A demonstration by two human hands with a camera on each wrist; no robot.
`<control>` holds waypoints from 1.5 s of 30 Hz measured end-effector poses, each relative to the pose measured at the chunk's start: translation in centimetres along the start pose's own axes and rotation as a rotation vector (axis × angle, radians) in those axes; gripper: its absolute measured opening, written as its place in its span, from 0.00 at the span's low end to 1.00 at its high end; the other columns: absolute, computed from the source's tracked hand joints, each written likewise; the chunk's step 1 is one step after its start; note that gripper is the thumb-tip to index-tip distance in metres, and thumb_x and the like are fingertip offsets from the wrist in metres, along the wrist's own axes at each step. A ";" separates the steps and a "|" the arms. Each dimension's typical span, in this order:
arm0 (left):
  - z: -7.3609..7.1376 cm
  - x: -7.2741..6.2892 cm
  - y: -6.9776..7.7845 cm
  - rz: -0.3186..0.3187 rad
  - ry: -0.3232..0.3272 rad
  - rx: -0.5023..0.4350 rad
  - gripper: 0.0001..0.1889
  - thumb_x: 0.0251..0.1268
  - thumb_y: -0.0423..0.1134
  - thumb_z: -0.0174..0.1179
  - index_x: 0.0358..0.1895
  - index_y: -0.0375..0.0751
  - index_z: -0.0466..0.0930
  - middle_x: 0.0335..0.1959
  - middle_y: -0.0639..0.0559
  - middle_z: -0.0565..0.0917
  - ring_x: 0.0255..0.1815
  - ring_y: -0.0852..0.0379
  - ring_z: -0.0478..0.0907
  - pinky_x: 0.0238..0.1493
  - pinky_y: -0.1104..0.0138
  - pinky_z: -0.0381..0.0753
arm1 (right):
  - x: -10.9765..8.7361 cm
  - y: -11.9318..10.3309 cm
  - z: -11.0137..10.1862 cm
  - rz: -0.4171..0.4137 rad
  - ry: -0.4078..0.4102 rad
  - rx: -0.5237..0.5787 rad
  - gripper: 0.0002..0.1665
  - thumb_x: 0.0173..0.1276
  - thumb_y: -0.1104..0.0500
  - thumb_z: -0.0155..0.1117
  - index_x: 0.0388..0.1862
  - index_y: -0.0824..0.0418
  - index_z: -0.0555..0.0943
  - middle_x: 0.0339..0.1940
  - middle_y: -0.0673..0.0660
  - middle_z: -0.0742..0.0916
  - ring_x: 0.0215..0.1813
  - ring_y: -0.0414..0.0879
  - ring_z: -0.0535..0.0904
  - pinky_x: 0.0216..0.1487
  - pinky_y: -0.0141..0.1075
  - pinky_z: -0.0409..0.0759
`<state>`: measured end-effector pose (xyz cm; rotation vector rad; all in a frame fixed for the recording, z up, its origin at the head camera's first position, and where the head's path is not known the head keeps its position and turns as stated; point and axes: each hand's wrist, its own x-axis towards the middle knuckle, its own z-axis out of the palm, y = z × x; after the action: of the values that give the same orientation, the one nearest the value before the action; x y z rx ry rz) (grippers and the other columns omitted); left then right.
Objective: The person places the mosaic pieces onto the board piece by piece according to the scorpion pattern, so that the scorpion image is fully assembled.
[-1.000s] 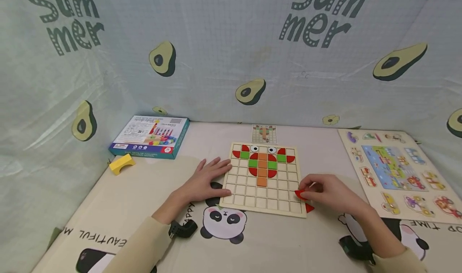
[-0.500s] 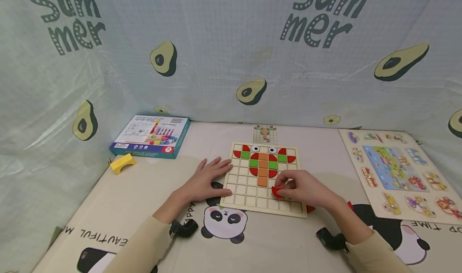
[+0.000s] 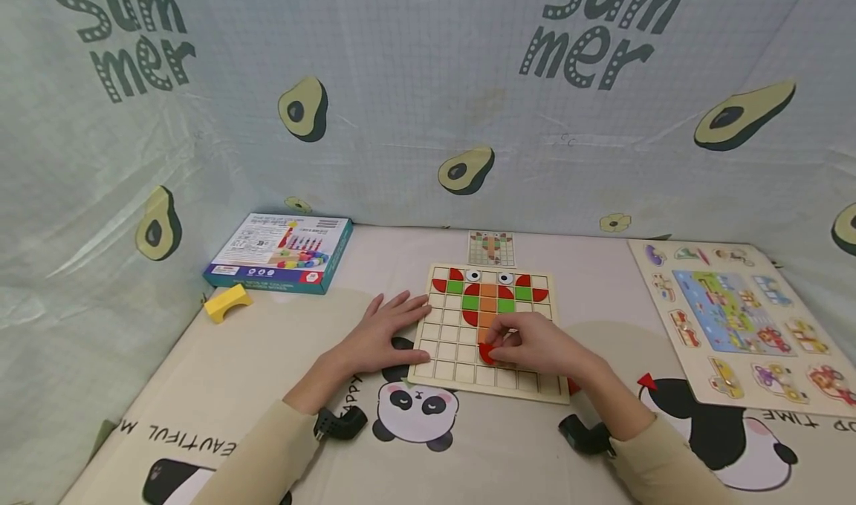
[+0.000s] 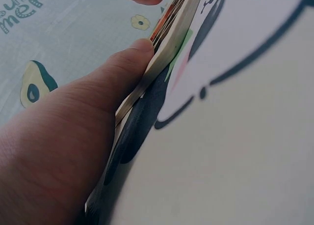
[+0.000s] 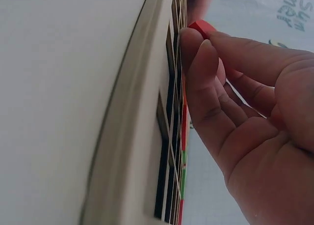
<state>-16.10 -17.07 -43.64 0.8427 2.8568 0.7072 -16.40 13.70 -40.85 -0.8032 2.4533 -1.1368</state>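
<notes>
A wooden grid board (image 3: 444, 372) lies on the table, set with red, green and orange tiles and two eye tiles. My left hand (image 3: 376, 341) rests along its left edge, fingers spread, the thumb (image 4: 130, 63) on the rim in the left wrist view. My right hand (image 3: 538, 347) pinches a red rounded tile (image 3: 485, 353) between thumb and fingertips, right at the lower end of the orange column (image 3: 487, 319). In the right wrist view the same red tile (image 5: 202, 27) sticks out past the fingertips. The right hand covers part of the board's right half.
Behind the board lies a small pattern card (image 3: 491, 249). A red triangle (image 3: 647, 381) lies to the right, and another red piece (image 3: 574, 387) shows by the board's corner. A picture puzzle board (image 3: 682, 364), a boxed toy (image 3: 277, 252) and a yellow arch block (image 3: 227, 303) stand around.
My right hand has moved left with the red tile, from the board's right edge to below the orange column. The left hand has stayed in place.
</notes>
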 end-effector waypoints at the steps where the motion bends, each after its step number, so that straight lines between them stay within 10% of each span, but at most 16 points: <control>1: 0.0 0.0 0.0 0.001 0.000 -0.001 0.44 0.61 0.63 0.65 0.78 0.47 0.65 0.80 0.52 0.60 0.82 0.46 0.44 0.76 0.42 0.32 | 0.0 0.0 0.1 -0.001 0.000 -0.004 0.07 0.66 0.64 0.71 0.39 0.56 0.82 0.34 0.48 0.82 0.36 0.45 0.80 0.42 0.36 0.82; 45: 0.1 0.2 -0.3 0.009 0.006 0.008 0.44 0.62 0.63 0.66 0.78 0.48 0.64 0.80 0.53 0.59 0.82 0.46 0.43 0.76 0.42 0.32 | 0.0 -0.5 0.3 0.034 -0.009 -0.173 0.10 0.63 0.60 0.76 0.36 0.55 0.82 0.24 0.47 0.79 0.32 0.43 0.74 0.34 0.34 0.76</control>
<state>-16.39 -17.15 -43.90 0.8566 2.8647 0.7007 -16.07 13.33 -40.66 -0.8088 2.5742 -0.9160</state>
